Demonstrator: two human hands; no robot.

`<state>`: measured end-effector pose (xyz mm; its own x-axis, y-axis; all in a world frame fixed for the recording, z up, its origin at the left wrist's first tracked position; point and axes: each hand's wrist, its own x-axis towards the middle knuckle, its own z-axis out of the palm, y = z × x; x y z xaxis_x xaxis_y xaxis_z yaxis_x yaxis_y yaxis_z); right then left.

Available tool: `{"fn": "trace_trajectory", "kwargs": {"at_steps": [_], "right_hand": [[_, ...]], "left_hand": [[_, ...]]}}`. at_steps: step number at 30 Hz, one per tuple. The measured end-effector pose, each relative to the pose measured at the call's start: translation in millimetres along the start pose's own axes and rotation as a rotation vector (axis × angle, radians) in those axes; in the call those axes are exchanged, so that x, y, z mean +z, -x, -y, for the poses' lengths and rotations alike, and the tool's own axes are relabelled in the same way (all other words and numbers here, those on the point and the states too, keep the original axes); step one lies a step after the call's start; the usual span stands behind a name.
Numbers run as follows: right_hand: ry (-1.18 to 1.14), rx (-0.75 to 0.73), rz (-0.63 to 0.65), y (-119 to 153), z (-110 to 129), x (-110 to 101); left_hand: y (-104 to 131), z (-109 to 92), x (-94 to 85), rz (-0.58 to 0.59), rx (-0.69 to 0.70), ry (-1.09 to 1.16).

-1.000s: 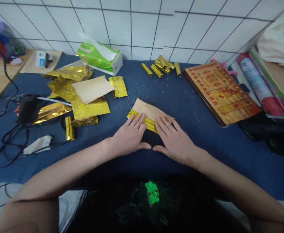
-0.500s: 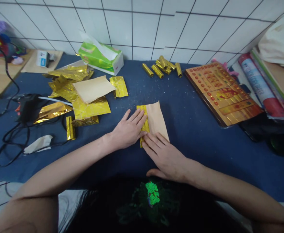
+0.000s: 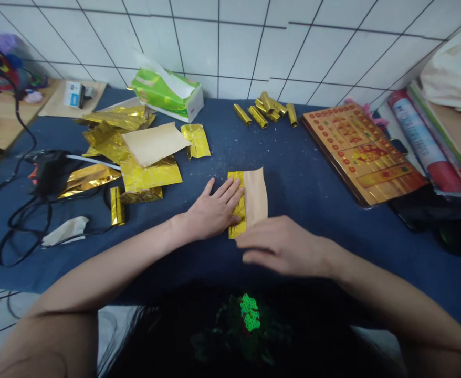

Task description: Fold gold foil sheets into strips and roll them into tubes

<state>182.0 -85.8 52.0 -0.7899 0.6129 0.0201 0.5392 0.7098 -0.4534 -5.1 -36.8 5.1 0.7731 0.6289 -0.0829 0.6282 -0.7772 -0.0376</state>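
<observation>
A sheet of gold foil paper (image 3: 238, 229) lies in front of me, its gold strip folded over on the left and its plain tan side (image 3: 255, 191) showing on the right. My left hand (image 3: 217, 210) rests flat on the gold strip, fingers spread and holding nothing. Over the sheet's lower right corner hovers my right hand (image 3: 280, 245), fingers together and thumb a little apart below them. Nothing shows in its grasp. The sheet's lower right corner is hidden behind that hand.
Crumpled gold sheets (image 3: 112, 142), a gold roll (image 3: 117, 206) and a black glue gun (image 3: 51, 170) with its cord lie left. A green tissue pack (image 3: 167, 94) stands at the back, near several small gold rolls (image 3: 258, 116). A gold-red packet (image 3: 362, 152) lies right.
My right hand has lifted from the sheet and drawn its fingers together. My left hand stays flat on the gold strip. The view has shifted slightly.
</observation>
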Motion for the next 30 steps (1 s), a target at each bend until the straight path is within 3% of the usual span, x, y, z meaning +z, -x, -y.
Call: {"fn": "trace_trajectory", "kwargs": {"at_steps": [3,5,9,12,18,23,30], "right_hand": [[0.084,0.242,-0.178,-29.7,-31.2,-18.6],[0.223,0.376,-0.219,-54.0,-52.5,-25.6],[0.34,0.451,-0.005,-92.8,-78.1,-28.1],[0.309,0.486,0.09,-103.5,-86.1,-26.1],[0.076,0.471,0.147,-91.2,-101.2,-26.1],[0.006,0.526,-0.004,-70.8,-110.2,-26.1],[0.17,0.619,-0.155,-53.2,-112.6,-10.7]], "left_hand": [[-0.6,-1.0,0.0,0.003,0.013,-0.004],[-0.9,-1.7,0.2,-0.006,0.014,-0.009],[-1.9,-2.3,0.3,-0.018,0.02,-0.019],[-2.5,-1.8,-0.4,-0.008,0.052,-0.014],[0.0,-0.9,-5.1,-0.035,0.153,-0.003],[6.3,-4.9,-7.3,-0.015,0.198,0.037],[24.6,-23.6,-16.2,0.01,0.147,-0.031]]}}
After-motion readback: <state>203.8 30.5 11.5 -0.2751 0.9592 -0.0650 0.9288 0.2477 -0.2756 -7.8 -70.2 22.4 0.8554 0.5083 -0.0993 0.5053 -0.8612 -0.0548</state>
